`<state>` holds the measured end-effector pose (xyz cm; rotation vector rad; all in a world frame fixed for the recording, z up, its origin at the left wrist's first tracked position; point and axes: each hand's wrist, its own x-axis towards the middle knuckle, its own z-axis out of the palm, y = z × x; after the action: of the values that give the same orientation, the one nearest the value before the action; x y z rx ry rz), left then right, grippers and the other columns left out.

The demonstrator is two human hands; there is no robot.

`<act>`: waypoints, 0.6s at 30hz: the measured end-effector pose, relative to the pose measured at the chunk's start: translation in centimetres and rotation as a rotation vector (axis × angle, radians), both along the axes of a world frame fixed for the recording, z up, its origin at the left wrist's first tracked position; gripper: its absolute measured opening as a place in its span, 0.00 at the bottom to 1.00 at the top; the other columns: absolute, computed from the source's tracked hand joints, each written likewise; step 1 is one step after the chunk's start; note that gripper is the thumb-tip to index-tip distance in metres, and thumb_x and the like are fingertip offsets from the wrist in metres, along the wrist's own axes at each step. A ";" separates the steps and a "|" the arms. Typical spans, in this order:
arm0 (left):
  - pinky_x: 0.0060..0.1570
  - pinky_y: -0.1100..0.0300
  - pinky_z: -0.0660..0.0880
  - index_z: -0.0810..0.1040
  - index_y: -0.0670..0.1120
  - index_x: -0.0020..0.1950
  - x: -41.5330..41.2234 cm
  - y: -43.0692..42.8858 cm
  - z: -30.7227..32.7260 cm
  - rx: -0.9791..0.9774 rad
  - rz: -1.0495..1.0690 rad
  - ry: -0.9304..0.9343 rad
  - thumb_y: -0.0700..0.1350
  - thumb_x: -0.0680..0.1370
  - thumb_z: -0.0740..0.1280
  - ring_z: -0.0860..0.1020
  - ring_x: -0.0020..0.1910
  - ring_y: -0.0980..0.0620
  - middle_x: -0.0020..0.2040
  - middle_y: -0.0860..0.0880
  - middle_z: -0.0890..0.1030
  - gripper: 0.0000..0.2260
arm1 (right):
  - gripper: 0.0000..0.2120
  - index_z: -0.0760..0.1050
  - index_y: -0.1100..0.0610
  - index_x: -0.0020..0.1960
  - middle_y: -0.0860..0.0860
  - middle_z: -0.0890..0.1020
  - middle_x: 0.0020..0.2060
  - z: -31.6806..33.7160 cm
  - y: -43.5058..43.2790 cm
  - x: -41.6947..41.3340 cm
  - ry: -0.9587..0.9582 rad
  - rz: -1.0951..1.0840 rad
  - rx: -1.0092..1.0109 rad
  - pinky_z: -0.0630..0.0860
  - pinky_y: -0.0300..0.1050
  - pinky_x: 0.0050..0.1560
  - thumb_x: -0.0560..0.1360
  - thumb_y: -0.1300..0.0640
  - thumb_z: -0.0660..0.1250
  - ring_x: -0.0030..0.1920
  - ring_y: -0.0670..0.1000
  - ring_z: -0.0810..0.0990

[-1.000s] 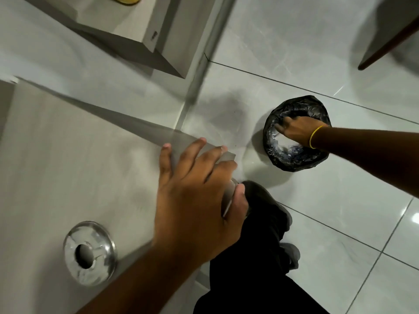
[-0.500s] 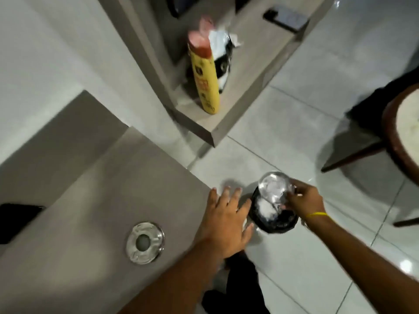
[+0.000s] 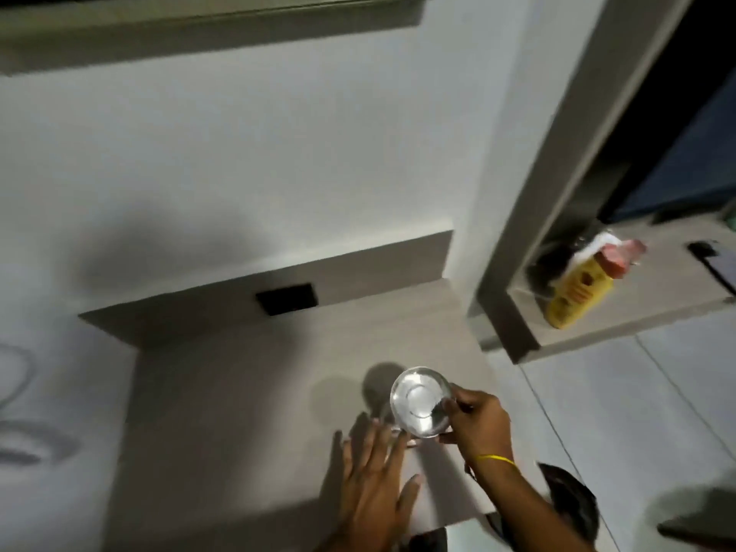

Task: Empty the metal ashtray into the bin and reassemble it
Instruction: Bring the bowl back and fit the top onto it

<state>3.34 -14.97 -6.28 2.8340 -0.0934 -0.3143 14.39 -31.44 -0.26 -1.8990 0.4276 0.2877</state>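
My right hand [image 3: 480, 426], with a yellow band on its wrist, grips the shiny metal ashtray bowl [image 3: 418, 404] by its rim. The bowl is tilted so its inside faces me, and it hangs just above the grey table [image 3: 239, 392] near the table's right front corner. My left hand [image 3: 374, 484] lies open, fingers spread, on the table right below the bowl. The ashtray's ring lid is not clearly visible; the bowl and my left fingers cover that spot. The bin with a black bag [image 3: 573, 500] stands on the floor at the lower right, partly behind my right forearm.
A black socket plate [image 3: 286, 298] sits in the table's back panel. To the right, a low shelf [image 3: 597, 336] carries a yellow bottle [image 3: 577, 296] and a dark phone [image 3: 713, 260]. Pale floor tiles [image 3: 637, 412] lie between shelf and bin.
My right hand has lifted the bowl out of the bin and brought it left over the table. My view has swung up towards the wall. My left hand stays spread on the table.
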 end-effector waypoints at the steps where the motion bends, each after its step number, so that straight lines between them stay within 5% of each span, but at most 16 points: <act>1: 0.75 0.30 0.63 0.76 0.52 0.79 -1.1 2.8 -0.7 0.005 0.102 -0.013 0.65 0.81 0.62 0.73 0.80 0.39 0.81 0.46 0.76 0.31 | 0.14 0.90 0.51 0.45 0.62 0.86 0.41 -0.6 2.6 0.0 0.027 0.082 -0.029 0.87 0.60 0.37 0.74 0.67 0.70 0.42 0.64 0.87; 4: 0.71 0.26 0.73 0.77 0.47 0.79 -3.6 8.8 -2.1 0.041 0.302 -0.013 0.64 0.82 0.60 0.72 0.81 0.37 0.82 0.42 0.74 0.31 | 0.08 0.89 0.57 0.42 0.57 0.89 0.37 -1.8 8.5 -0.4 0.079 0.262 -0.159 0.86 0.60 0.45 0.72 0.65 0.71 0.43 0.61 0.87; 6: 0.74 0.28 0.70 0.74 0.45 0.81 -5.3 11.4 -2.9 0.049 0.396 -0.015 0.64 0.83 0.58 0.70 0.82 0.37 0.84 0.41 0.70 0.33 | 0.09 0.86 0.59 0.35 0.57 0.88 0.36 -2.9 11.4 -0.8 0.096 0.337 -0.206 0.84 0.61 0.45 0.73 0.65 0.72 0.42 0.64 0.87; 12: 0.75 0.27 0.68 0.68 0.45 0.85 -9.1 15.0 -6.2 0.082 0.572 0.044 0.63 0.84 0.58 0.63 0.86 0.38 0.88 0.41 0.63 0.34 | 0.15 0.89 0.51 0.52 0.57 0.90 0.44 -6.3 16.0 -1.8 0.033 0.548 -0.404 0.77 0.46 0.44 0.70 0.64 0.71 0.49 0.63 0.87; 18: 0.76 0.24 0.60 0.66 0.47 0.86 -9.6 15.9 -9.4 0.112 0.556 0.000 0.63 0.83 0.59 0.59 0.88 0.39 0.89 0.41 0.60 0.34 | 0.13 0.84 0.53 0.49 0.54 0.89 0.43 -8.6 16.9 -2.0 0.033 0.508 -0.483 0.69 0.41 0.43 0.67 0.63 0.71 0.49 0.63 0.86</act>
<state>-6.23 0.98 -15.69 2.8168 0.7175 -0.1964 12.42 -14.52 -8.85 -2.4690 0.0207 0.5910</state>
